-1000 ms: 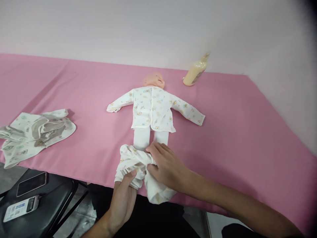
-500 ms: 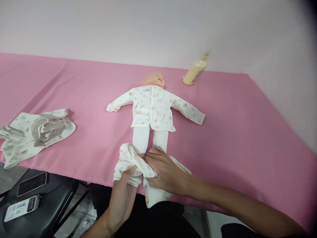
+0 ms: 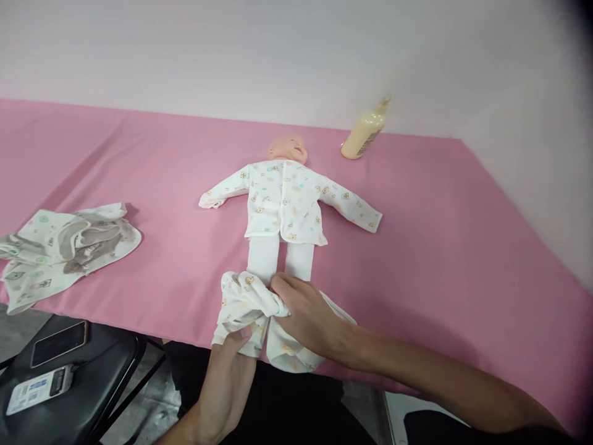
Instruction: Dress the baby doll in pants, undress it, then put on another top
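While our right hand [image 3: 308, 312] pinches a gathered fold of the patterned trousers [image 3: 245, 292], our left hand [image 3: 227, 371] comes up from below with its thumb laid on the cuff of one leg. We cannot tell how far the left grip closes, since its fingers are hidden by the fabric. The trousers lie bunched at the front edge of the pink-covered bench [image 3: 440, 247], their other leg spread out under our right wrist.

Just beyond them we have the doll [image 3: 296, 201] on its back, head away from us, in a white jacket with small prints, its arms spread to both sides. Its white-clad legs point toward us, and their lower ends are hidden behind the trousers and our right hand. Near its head, on our right, stands a cream-coloured pump bottle [image 3: 362, 137]. Well apart on our left lies a crumpled printed cloth [image 3: 111, 238]; below it, on a black chair [image 3: 99, 364], are a phone [image 3: 59, 344] and a white device [image 3: 39, 389].
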`<state>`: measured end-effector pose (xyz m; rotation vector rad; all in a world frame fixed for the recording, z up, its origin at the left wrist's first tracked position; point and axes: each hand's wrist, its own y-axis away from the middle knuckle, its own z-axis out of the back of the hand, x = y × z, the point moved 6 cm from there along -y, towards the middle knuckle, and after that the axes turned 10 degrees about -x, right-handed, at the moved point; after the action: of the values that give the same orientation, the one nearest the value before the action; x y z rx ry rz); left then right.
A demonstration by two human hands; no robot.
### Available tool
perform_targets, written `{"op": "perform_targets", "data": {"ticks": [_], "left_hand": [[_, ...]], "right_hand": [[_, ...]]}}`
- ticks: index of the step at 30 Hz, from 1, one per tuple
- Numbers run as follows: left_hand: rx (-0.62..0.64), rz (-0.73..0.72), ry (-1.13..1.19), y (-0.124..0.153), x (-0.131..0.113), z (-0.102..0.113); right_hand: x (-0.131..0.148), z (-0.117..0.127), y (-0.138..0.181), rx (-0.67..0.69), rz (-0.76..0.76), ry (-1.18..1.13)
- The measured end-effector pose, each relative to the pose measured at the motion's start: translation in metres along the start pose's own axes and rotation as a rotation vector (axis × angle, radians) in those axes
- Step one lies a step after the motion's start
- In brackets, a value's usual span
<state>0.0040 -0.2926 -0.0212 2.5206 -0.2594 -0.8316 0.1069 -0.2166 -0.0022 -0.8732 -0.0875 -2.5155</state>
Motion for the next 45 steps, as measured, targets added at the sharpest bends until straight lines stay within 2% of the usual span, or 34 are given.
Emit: {"op": "perform_targets", "data": {"ticks": [6,12,16,22,29,34,40,45], "left_hand": [[-0.004,-0.059,-0.032,0.01,-0.002,0.006],[-0.018,-0.029,-0.009,0.003,0.003,0.006],[-0.059,-0.018,0.0,-0.005,0.005,0.004],[-0.085,-0.016,-0.013,-0.006,0.006,0.004],[-0.052,-0.063,-0.036,0.001,0.004,0.007],[-0.039,-0.11,-0.083,0.008,0.005,0.014],[-0.062,-0.12,-0.107,0.012,0.007,0.027],[-0.145,-0.113,-0.212,0.011,0.003,0.036]], "right_hand": [[-0.004,0.006,-0.003,-0.075,0.061,0.103],[-0.005,0.012,0.0,-0.027,-0.051,-0.194],[-0.001,0.012,0.007,0.074,-0.136,-0.288],[0.001,0.006,0.004,0.134,-0.068,-0.137],[-0.008,0.002,-0.003,-0.078,0.085,0.06],[-0.01,0.013,-0.011,-0.192,0.138,0.239],[-0.007,0.014,-0.014,-0.13,0.211,0.287],[-0.009,0.013,-0.009,-0.136,0.217,0.196]]}}
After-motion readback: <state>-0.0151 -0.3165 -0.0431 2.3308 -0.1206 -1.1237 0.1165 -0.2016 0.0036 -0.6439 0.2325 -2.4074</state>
